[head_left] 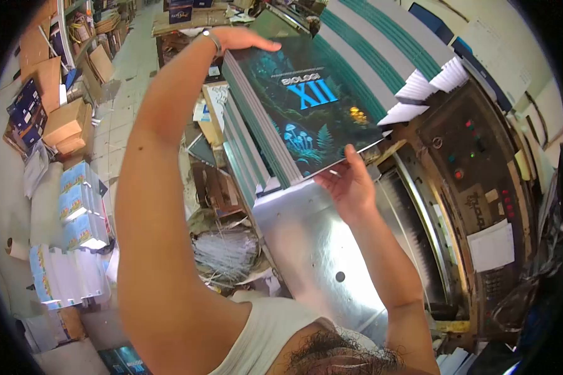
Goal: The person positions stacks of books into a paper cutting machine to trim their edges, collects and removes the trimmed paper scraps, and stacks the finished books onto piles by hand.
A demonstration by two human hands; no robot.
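Left hand (243,39) of mine grips the far edge of a stack of books (319,100), thumb on the top cover; my right hand (351,190) pinches its near corner, thumb above, fingers below. Whether the stack rests on anything, I can't tell.

Well left of the stack stand a dark blue box (28,111) and a brown carton (69,128), contents hidden from me. Nearer me, also left of the stack, sit piles of blue-covered books (78,203). A heap of paper strips (226,253) lies closer, on the stack's near-left side; whatever holds it is unclear. On the stack's near side spreads a bare metal tabletop (303,240). Just beyond the stack, toward its right, more piles of books (372,50) show green and white bands. Farther right of it is a control panel (472,147) with red and green lights and a white sheet (491,247).

The top cover reads "BIOLOGI" and "XII"; its smaller line is too small to read.
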